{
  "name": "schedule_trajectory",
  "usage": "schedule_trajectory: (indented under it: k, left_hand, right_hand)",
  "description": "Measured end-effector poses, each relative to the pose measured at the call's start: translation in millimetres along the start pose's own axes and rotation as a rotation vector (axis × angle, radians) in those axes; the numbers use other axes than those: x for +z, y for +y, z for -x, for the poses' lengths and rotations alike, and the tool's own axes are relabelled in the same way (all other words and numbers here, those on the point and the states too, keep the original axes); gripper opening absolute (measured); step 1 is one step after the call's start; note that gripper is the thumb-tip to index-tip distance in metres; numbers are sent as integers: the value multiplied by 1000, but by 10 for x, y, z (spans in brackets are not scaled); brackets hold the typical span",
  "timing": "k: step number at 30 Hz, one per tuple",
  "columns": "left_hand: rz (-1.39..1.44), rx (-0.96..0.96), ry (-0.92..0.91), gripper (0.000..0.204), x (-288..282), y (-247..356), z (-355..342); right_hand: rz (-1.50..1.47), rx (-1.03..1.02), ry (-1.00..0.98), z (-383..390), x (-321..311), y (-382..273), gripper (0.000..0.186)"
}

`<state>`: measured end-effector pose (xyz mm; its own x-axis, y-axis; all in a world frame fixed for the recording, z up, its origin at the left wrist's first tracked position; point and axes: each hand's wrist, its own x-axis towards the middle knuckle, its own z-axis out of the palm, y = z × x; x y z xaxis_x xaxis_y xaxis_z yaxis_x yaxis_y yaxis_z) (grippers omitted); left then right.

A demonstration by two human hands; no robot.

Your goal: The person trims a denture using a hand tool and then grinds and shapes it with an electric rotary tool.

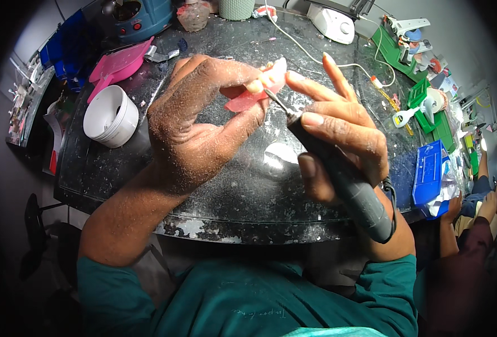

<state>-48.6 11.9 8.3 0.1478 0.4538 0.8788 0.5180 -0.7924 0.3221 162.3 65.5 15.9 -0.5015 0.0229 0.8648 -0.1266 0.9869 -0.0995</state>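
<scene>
Right of the white tub (119, 126), your left hand (187, 115) pinches a pink denture-like piece (243, 101), and farther right of the tub a metal bur (277, 101), touching or nearly touching it, tips the dark handpiece (347, 177) your right hand (352, 132) grasps, so a loosened pinch could let that bur skid into your left thumb (242, 124).

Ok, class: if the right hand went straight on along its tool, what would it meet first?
Most likely the pink piece held in the left hand; the dark handpiece in the right hand has its tip right by it. Depth is unclear, so contact can't be confirmed.
</scene>
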Motion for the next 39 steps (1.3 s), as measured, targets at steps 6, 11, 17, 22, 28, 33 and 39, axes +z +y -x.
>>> schedule_trajectory:
  k: [6, 11, 17, 22, 28, 33, 39]
  left_hand:
    - [26, -17, 13, 27, 15, 8, 9]
    - [93, -169, 142, 22, 84, 87, -17]
    - [112, -184, 144, 21, 82, 99, -17]
    - [26, -43, -1, 27, 12, 18, 21]
    - [2, -20, 8, 28, 0, 21, 12]
    - [4, -32, 120, 29, 48, 44, -38]
    - [-10, -31, 125, 29, 56, 43, -33]
  right_hand:
    - [-37, 29, 18, -1, -23, -22, 35]
    - [7, 28, 1, 1, 3, -17, 36]
    - [-5, 36, -8, 0, 3, -26, 35]
    - [-5, 17, -33, -12, -30, -24, 36]
    - [2, 27, -21, -4, -22, -29, 35]
    - [-7, 28, -37, -20, -46, -32, 35]
    - [28, 35, -25, -9, -12, -32, 35]
